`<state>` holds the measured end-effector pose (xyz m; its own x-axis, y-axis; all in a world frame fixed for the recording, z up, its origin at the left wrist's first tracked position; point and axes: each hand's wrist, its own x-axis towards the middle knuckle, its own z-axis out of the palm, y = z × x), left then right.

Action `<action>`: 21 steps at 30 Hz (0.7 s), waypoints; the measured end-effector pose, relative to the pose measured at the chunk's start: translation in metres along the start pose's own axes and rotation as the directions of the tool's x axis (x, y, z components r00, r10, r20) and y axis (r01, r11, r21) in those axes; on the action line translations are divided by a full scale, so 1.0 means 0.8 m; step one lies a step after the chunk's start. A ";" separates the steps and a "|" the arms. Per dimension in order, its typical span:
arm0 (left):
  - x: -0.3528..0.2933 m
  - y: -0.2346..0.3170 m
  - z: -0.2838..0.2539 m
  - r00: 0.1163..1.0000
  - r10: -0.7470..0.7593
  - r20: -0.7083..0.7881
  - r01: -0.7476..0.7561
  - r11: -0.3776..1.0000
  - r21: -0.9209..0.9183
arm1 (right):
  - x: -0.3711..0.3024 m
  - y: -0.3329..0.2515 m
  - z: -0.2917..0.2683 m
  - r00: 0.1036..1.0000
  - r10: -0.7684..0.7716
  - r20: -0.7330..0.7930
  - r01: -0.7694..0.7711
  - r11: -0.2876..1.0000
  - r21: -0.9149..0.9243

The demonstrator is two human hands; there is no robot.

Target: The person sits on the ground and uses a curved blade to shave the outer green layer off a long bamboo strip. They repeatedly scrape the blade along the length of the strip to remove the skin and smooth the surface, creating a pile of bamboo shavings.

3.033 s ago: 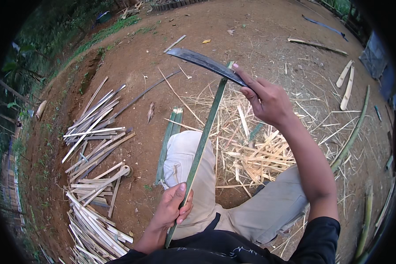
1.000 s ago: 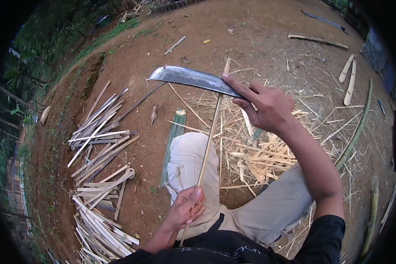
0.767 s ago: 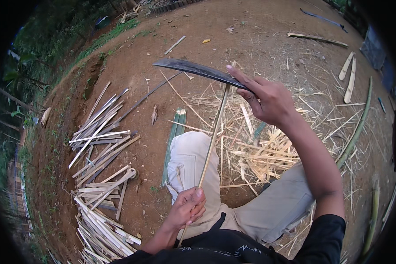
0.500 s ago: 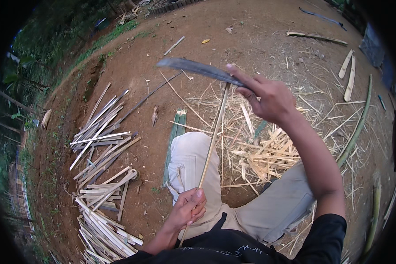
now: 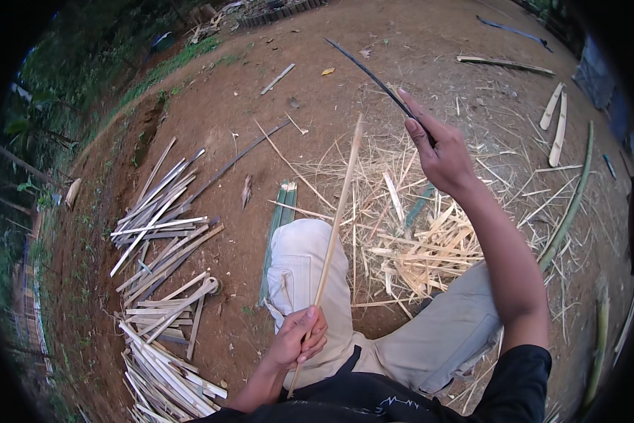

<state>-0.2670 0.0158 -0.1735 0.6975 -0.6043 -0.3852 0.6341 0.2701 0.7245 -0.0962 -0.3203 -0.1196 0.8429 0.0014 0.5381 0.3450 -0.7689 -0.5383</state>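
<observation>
My left hand (image 5: 300, 340), low over my left thigh, is closed around a long, thin bamboo strip (image 5: 336, 218). The strip slants upward past my knee, and its pale upper end stands free. My right hand (image 5: 445, 156) grips a long knife (image 5: 373, 77) with a dark, slightly curved blade, seen nearly edge-on and pointing to the far left. Thumb and forefinger lie along the blade's base; the handle is hidden in the hand. Blade and strip look apart, with the knife to the right of the strip's tip.
Bundles of split strips (image 5: 169, 352) lie on the bare soil to the left. Pale shavings (image 5: 433, 247) are heaped beyond my legs. Green bamboo pieces (image 5: 281, 211) rest beside my left knee. A long green pole (image 5: 576, 194) curves along the right.
The knife has come off the strip's upper end and swung up and right, turning from its flat side to its edge. My left hand has hardly moved.
</observation>
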 end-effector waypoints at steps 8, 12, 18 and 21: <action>0.018 0.013 0.009 0.999 -0.034 0.030 0.036 0.997 -0.069 | -0.035 -0.058 0.031 0.845 -0.509 0.164 0.534 0.816 -0.222; 0.035 0.024 0.032 0.998 -0.035 -0.060 0.035 0.999 -0.006 | -0.067 -0.099 0.045 0.740 -0.557 0.376 0.632 0.768 -0.105; 0.021 0.016 0.041 0.992 -0.081 -0.093 0.087 0.995 0.058 | -0.050 -0.093 0.042 0.777 -0.564 0.279 0.622 0.754 -0.211; 0.019 0.014 0.039 0.991 -0.109 -0.084 0.116 0.989 0.095 | -0.027 -0.067 0.026 0.897 -0.356 0.262 0.420 0.871 -0.254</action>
<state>-0.2595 -0.0139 -0.1531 0.6499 -0.5653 -0.5081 0.6766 0.1258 0.7255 -0.1243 -0.2660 -0.1162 0.7415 0.4423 0.5045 0.5494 -0.8319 -0.0782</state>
